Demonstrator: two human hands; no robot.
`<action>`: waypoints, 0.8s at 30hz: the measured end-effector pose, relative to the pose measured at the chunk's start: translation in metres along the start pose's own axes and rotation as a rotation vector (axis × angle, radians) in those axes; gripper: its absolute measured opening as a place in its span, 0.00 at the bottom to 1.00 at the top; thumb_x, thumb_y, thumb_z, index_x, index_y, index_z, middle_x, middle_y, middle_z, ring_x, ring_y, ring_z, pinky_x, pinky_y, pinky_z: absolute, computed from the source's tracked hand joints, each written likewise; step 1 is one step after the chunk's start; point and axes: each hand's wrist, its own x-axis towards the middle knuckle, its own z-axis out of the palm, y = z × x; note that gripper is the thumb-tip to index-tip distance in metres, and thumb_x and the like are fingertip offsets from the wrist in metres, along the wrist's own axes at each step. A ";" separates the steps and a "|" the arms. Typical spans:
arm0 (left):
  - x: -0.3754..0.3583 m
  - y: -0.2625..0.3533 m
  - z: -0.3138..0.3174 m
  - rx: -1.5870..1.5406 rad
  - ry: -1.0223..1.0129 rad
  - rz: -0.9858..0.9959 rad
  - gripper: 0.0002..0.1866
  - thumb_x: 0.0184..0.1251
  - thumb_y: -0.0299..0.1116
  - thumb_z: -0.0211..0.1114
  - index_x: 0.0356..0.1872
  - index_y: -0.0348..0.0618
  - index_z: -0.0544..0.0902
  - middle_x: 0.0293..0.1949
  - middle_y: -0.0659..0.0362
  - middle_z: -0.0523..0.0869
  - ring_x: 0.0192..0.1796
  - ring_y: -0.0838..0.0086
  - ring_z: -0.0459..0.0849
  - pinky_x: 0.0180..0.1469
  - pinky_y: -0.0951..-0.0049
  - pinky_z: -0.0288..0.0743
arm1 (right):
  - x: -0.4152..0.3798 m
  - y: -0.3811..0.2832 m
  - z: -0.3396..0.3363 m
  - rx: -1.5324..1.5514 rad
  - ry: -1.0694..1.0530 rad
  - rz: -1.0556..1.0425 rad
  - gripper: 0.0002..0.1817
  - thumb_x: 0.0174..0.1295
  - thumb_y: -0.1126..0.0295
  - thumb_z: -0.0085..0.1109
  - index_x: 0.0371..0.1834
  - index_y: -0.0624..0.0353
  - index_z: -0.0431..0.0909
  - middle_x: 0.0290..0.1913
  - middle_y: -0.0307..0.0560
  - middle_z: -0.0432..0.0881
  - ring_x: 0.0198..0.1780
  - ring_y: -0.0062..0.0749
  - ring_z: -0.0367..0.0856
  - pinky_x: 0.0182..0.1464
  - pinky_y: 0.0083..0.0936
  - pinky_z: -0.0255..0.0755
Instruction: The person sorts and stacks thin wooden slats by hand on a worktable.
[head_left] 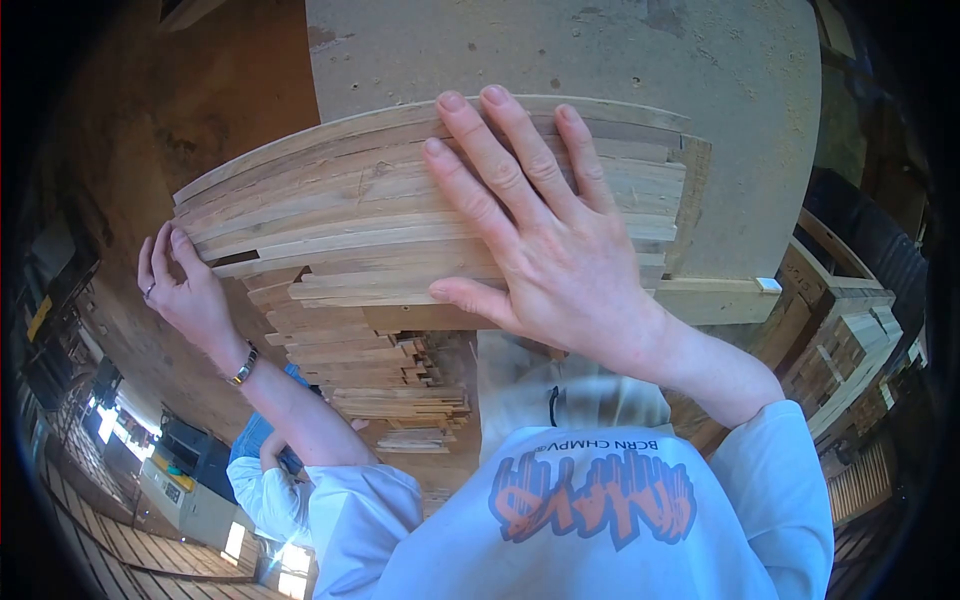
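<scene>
A layer of long, narrow wooden strips [350, 190] lies side by side on a board-topped table [560, 50]. Their left ends are uneven, and a dark gap shows between two of them. My right hand [560, 235] rests flat across the strips right of their middle, fingers spread and thumb stretched to the left. At the far left end, my left hand [190, 290] has its fingers bent around the strip ends; its thumb is hidden. A ring and a wrist band are on that hand and wrist.
Below the table edge are stacks of more wooden strips [400, 400]. At right stands a wooden frame or crate [840, 350] with wood pieces. Another person in a light shirt [265, 490] is at lower left, near a pale machine [185, 500].
</scene>
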 end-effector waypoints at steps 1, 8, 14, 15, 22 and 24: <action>0.000 0.001 -0.001 0.042 -0.001 0.049 0.17 0.73 0.44 0.68 0.55 0.48 0.89 0.64 0.53 0.81 0.66 0.60 0.76 0.67 0.61 0.70 | 0.000 0.000 0.000 0.001 0.001 -0.001 0.48 0.65 0.32 0.50 0.81 0.52 0.61 0.85 0.46 0.53 0.85 0.43 0.46 0.84 0.52 0.34; -0.002 0.020 -0.006 -0.033 0.006 0.064 0.15 0.73 0.43 0.69 0.50 0.47 0.91 0.62 0.53 0.83 0.66 0.63 0.77 0.68 0.62 0.70 | -0.001 0.001 -0.001 -0.002 0.003 -0.004 0.49 0.65 0.32 0.50 0.81 0.55 0.61 0.85 0.46 0.54 0.85 0.43 0.47 0.84 0.52 0.35; 0.003 0.013 -0.004 -0.072 -0.026 0.027 0.15 0.72 0.43 0.69 0.50 0.44 0.91 0.62 0.53 0.83 0.64 0.63 0.78 0.66 0.63 0.71 | -0.002 0.002 0.000 -0.007 0.010 -0.008 0.49 0.64 0.32 0.50 0.81 0.56 0.61 0.84 0.45 0.54 0.85 0.42 0.47 0.84 0.51 0.35; 0.006 0.011 -0.004 -0.081 -0.034 0.012 0.16 0.73 0.42 0.69 0.51 0.42 0.91 0.61 0.52 0.83 0.65 0.63 0.79 0.67 0.64 0.71 | -0.002 0.002 0.000 -0.005 0.010 -0.008 0.49 0.64 0.32 0.50 0.80 0.56 0.61 0.84 0.45 0.54 0.85 0.42 0.47 0.84 0.51 0.35; 0.012 0.010 0.001 -0.204 -0.077 0.036 0.15 0.75 0.40 0.67 0.50 0.38 0.89 0.62 0.52 0.82 0.65 0.65 0.79 0.67 0.67 0.71 | -0.001 0.002 0.002 0.030 0.035 -0.009 0.52 0.56 0.33 0.60 0.79 0.56 0.63 0.84 0.46 0.54 0.85 0.42 0.46 0.85 0.52 0.35; 0.018 -0.006 0.001 -0.175 -0.091 0.156 0.15 0.76 0.40 0.66 0.49 0.39 0.89 0.62 0.52 0.81 0.65 0.64 0.78 0.67 0.67 0.71 | -0.001 0.002 0.003 0.047 0.046 -0.004 0.54 0.53 0.34 0.64 0.79 0.56 0.64 0.84 0.46 0.54 0.85 0.42 0.46 0.85 0.52 0.35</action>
